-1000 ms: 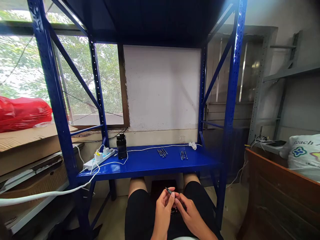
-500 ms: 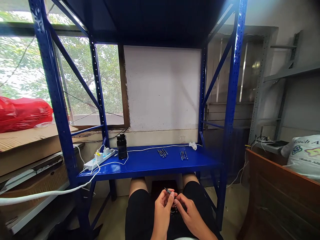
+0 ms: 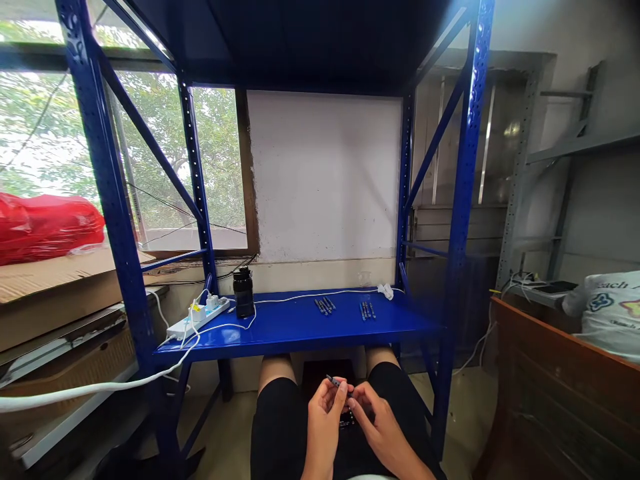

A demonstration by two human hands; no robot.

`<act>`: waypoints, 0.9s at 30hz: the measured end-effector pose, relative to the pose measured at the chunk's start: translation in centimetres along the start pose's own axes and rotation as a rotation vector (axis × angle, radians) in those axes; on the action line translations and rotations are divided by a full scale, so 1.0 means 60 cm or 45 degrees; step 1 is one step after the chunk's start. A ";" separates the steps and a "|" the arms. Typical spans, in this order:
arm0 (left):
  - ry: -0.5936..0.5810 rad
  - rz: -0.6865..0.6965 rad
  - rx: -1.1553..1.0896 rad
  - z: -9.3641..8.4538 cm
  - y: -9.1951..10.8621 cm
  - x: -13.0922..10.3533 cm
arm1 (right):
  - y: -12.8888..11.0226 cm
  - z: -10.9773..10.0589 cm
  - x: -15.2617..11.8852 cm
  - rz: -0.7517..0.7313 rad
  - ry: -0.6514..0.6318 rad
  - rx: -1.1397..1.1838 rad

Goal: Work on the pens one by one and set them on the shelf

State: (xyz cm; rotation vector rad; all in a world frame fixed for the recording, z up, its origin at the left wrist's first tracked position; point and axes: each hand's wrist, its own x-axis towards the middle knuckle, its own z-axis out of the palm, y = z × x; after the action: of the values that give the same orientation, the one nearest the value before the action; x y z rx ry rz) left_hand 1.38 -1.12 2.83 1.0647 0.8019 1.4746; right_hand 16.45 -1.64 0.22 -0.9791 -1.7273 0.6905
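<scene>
Where my hands (image 3: pixel 323 417) (image 3: pixel 381 419) meet: together, pinching one pen (image 3: pixel 333 381).
Desk (image 3: pixel 290 327): two pen groups (image 3: pixel 325 306) (image 3: pixel 367 311) laid out; mine isn't.

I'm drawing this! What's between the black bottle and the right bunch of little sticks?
The head view shows the left bunch of little sticks, with a white cable running behind it.

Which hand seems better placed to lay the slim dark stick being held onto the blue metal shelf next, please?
Probably the left hand: the slim dark stick juts from its fingertips toward the blue metal shelf, while the right hand's fingertips sit nearer its hidden end.
</scene>
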 end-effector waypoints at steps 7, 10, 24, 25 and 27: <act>0.058 0.018 -0.002 0.002 0.006 -0.002 | 0.007 0.001 -0.001 -0.024 0.064 -0.016; 0.048 0.013 0.003 0.002 0.004 -0.001 | 0.004 -0.002 -0.001 -0.071 0.046 -0.056; 0.216 0.119 -0.069 -0.016 -0.010 0.009 | -0.001 -0.006 -0.003 -0.129 0.082 -0.110; 0.215 0.111 -0.076 -0.016 -0.010 0.009 | -0.001 -0.007 -0.004 -0.142 0.066 -0.115; 0.217 0.096 -0.093 -0.015 -0.007 0.007 | -0.002 -0.007 -0.004 -0.149 0.054 -0.123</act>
State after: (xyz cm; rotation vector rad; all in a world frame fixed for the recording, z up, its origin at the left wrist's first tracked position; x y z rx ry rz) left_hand 0.71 -0.55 2.18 0.9324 0.8277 1.6630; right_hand 16.86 -1.90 0.34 -0.9434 -1.7788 0.5114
